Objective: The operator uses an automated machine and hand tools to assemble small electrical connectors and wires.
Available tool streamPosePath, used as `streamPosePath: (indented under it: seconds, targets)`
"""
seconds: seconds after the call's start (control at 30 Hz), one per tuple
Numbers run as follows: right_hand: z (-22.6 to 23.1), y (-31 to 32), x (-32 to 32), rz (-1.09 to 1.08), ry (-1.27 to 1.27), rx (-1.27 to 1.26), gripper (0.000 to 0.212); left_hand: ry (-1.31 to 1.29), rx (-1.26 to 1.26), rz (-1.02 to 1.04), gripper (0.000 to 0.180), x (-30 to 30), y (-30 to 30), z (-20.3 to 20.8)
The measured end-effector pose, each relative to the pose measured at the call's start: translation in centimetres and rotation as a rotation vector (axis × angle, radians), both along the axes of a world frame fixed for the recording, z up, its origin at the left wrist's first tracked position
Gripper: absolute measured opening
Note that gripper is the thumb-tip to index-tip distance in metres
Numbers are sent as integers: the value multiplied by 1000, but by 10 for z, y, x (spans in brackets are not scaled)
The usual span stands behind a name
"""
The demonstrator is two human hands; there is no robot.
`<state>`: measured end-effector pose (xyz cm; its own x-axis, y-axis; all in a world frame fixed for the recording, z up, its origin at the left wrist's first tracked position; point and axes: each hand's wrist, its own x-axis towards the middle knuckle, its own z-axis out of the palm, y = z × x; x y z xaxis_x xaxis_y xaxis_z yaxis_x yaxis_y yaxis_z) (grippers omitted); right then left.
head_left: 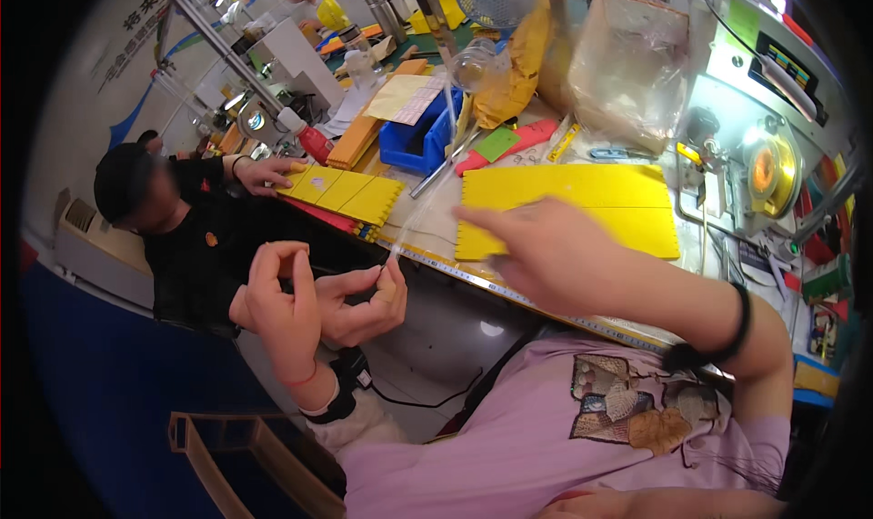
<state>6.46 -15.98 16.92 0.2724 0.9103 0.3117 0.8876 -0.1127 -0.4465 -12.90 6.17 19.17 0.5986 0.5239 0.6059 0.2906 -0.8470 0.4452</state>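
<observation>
Index finger out, your blurred right hand point(546, 255), seemingly empty, hovers over the scallop-ended yellow panel point(591, 192), likely laid near the table's point(443, 232) front edge for easy reach. Your left hand point(286, 314) curls; can't tell if it's gripping anything.

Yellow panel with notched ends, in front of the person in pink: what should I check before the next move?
1. Yellow panel lying flat on the bench: ok.
2. View of the panel unobstructed: not ok, the blurred right hand covers part of it.
3. Right hand touching the panel: cannot tell.
4. Left hand away from the panel: ok, raised off to its left.
5. Left hand empty: cannot tell, its fingers are curled.
6. Co-worker's nearer hand clear of the left hand: cannot tell, they overlap in view.
</observation>
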Motion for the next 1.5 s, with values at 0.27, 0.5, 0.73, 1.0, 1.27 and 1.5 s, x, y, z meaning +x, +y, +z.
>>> streamPosePath:
  seconds: [0.27,0.5,0.73,1.0,1.27,1.5]
  targets:
    - [-34,105,-8,89,-1,-80,58,81,-85,-476,22,3,6,-25]
    - [-83,125,6,7,444,121,48,150,153,-496,18,20,0,-20]
    - [-85,113,13,0,463,141,48,143,189,-557,13,24,3,-30]
    - [-62,52,20,69,399,94,43,13,-390,-560,7,16,25,-76]
    - [-10,-59,18,5,166,165,39,24,-331,-98,6,50,87,-112]
    - [9,-113,12,-162,49,288,42,-27,-118,-63,7,76,114,-135]
